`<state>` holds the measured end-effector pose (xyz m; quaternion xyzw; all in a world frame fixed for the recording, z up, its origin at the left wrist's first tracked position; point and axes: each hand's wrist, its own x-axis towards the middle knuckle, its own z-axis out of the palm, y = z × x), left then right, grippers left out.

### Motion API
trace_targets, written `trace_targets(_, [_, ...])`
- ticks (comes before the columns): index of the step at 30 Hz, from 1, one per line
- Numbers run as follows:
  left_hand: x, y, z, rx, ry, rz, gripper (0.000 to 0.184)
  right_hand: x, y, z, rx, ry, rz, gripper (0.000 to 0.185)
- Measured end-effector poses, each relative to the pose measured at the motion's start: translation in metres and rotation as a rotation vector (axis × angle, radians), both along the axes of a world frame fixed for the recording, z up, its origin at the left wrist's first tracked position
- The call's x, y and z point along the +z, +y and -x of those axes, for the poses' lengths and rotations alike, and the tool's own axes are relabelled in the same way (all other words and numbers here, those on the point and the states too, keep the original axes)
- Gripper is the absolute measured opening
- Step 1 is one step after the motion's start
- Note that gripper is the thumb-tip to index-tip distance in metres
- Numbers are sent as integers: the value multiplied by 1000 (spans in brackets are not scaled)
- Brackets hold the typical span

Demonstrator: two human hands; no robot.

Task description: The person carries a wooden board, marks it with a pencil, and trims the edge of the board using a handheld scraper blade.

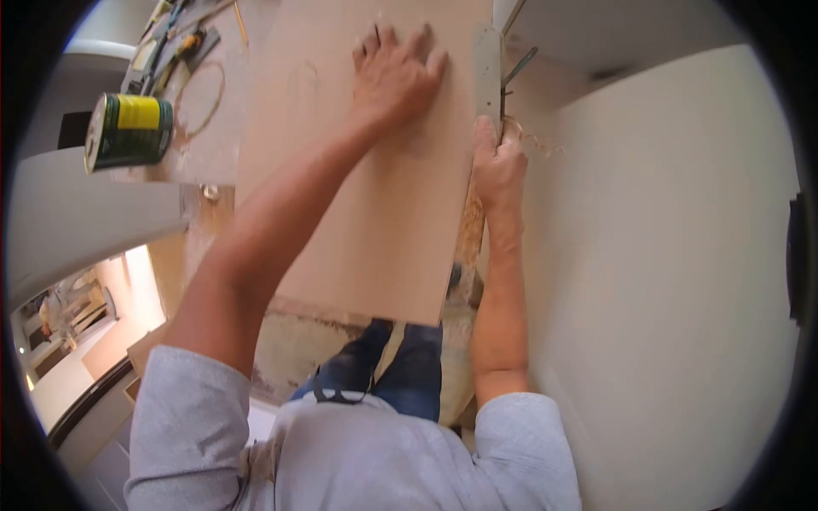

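Observation:
A broad pale wooden board [366,230] lies in front of me, its near end just above my legs. My left hand [399,77] rests on its upper face, fingers spread. At the board's right edge, my right hand [499,157] is closed around the rear of what looks like a hand plane [488,72]. The plane's long pale side faces up, and a thin dark blade [520,65] sticks out to its right. Thin curled shavings [545,145] hang beside my right hand. My palm hides the plane's grip.
On the bench [204,157] at left, a dark green can with a yellow band [129,130] lies near the edge. Several hand tools [183,51] and a pencil [241,21] are beyond it. A large pale panel [673,255] stands close on my right.

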<state>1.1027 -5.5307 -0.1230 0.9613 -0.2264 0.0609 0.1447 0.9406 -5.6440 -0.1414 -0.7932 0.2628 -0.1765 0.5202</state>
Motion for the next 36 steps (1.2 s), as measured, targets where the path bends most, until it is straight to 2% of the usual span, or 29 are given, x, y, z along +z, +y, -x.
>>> trace_targets(2, [8, -1, 10, -13, 65, -9, 66, 5, 17, 32, -5, 53, -48, 42])
trace_targets(4, [18, -5, 19, 23, 14, -14, 65, 6, 30, 61, -18, 75, -84, 41])
trace_targets(6, [23, -7, 24, 25, 32, -20, 65, 4, 41, 91, 31, 66, 26, 40])
trace_targets(10, [22, -7, 26, 26, 43, -52, 64, 5, 80, 165, -18, 87, 47, 36])
trace_targets(12, [27, -8, 29, 29, 58, -58, 64, -10, 93, 207, 208, 169, 328, 33])
trace_targets(13, [30, -8, 32, 31, 72, -52, 64, -4, 101, 223, 204, 160, 327, 33])
trace_targets(15, [29, -8, 38, 27, 84, -50, 64, 10, 121, 253, -31, 185, -210, 28])
trace_targets(19, [23, -8, 32, 18, -2, -50, 64, 6, 150, 325, 17, 197, -151, 30])
trace_targets(21, [24, -8, 38, 26, 27, -73, 63, 8, 168, 364, -117, 238, -583, 42])
trace_targets(22, [28, -7, 41, 19, 40, -68, 64, 9, 170, 369, -115, 242, -594, 42])
trace_targets(24, [31, -7, 46, 17, 55, -61, 64, 12, 158, 367, -276, 19, -791, 46])
trace_targets(26, [32, -9, 44, 13, 46, -84, 64, 18, 133, 360, -193, 13, -727, 46])
trace_targets(28, [29, -10, 39, 2, 11, -109, 63, 27, 123, 350, -216, -117, -906, 45])
trace_targets(29, [27, -8, 39, -10, 1, -143, 63, 27, 124, 351, -212, -124, -903, 45])
trace_targets(30, [33, -5, 46, -12, -1, -140, 63, 22, 129, 355, -251, -104, -1057, 44])
trace_targets(31, [41, -3, 54, -119, 83, -174, 64, 15, 132, 358, -290, -84, -1208, 43])
trace_targets(32, [46, 0, 62, -225, 170, -209, 64, 4, 136, 364, -292, -84, -1202, 43])
trace_targets(33, [16, 4, 78, -147, 55, -53, 65, -10, 141, 372, -287, 50, -1091, 42])
trace_targets(34, [-7, 16, 82, -262, -37, -117, 68, -19, 147, 381, -278, 189, -981, 41])
trace_targets(36, [-13, 52, 151, -371, -44, -147, 69, -26, 157, 391, -289, 220, -997, 40])
